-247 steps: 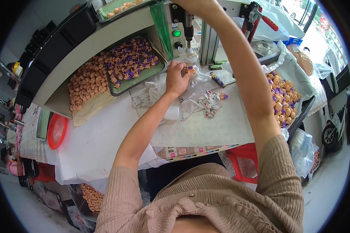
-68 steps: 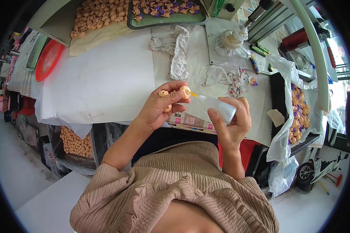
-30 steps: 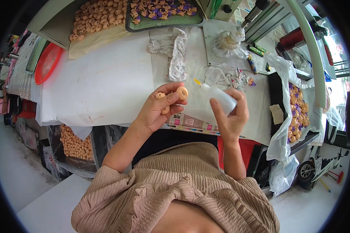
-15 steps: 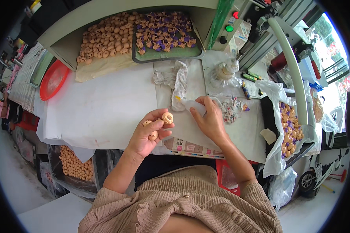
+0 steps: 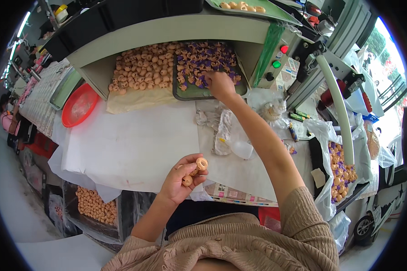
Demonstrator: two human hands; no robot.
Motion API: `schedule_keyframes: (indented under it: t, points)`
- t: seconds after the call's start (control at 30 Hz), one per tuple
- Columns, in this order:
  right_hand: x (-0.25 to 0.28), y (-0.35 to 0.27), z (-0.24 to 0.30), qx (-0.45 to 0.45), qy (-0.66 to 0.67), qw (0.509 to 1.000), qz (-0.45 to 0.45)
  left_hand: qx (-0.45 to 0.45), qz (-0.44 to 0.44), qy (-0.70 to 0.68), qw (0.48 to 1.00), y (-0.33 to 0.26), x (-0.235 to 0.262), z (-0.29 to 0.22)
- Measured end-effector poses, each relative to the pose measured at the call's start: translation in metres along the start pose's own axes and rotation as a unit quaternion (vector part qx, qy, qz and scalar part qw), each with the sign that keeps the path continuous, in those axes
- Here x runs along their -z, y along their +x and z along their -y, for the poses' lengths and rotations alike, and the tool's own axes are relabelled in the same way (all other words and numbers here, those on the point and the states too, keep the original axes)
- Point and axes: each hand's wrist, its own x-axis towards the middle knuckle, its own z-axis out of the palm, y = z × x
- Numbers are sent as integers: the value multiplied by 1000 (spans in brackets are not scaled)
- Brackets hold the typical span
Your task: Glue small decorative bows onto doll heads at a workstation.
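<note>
My left hand [image 5: 178, 180], above the near edge of the table, is closed around small tan hollow plastic heads [image 5: 202, 163]; the topmost has its round opening facing up. My right hand [image 5: 221, 86] reaches to the dark-rimmed tray [image 5: 190, 96], its curled fingers down among small tan-and-purple figure pieces [image 5: 203, 58]. Whatever lies between those fingertips is hidden. A translucent squeeze bottle [image 5: 242, 149] with a yellow tip lies on the table by my right forearm, next to a crumpled whitish cloth [image 5: 223, 133].
Left of the tray many tan heads [image 5: 140, 67] are heaped under a beige shelf. A red basin [image 5: 80, 106] stands at left. Below the table sits a bin of tan heads [image 5: 96, 205]. At right are a lined box of tan-and-purple pieces [image 5: 341, 174] and a machine with a pale curved tube [image 5: 337, 99].
My right hand has let go of the squeeze bottle, now lying on the table, and has moved forward to the tray. My left hand still holds the heads. The view has shifted.
</note>
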Motion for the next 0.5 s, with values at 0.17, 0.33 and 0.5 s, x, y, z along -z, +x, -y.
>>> schedule_keyframes:
  t: [0.17,0.33,0.5]
  points:
    - [-23,26,-5,-37,-82,995,53,0,-26,8,1000,-10,4,-10]
    - [-25,3,-1,65,-103,987,101,-13,-24,-13,1000,-11,9,-5]
    - [10,-46,-1,120,-36,991,-38,-26,5,-14,1000,0,18,3]
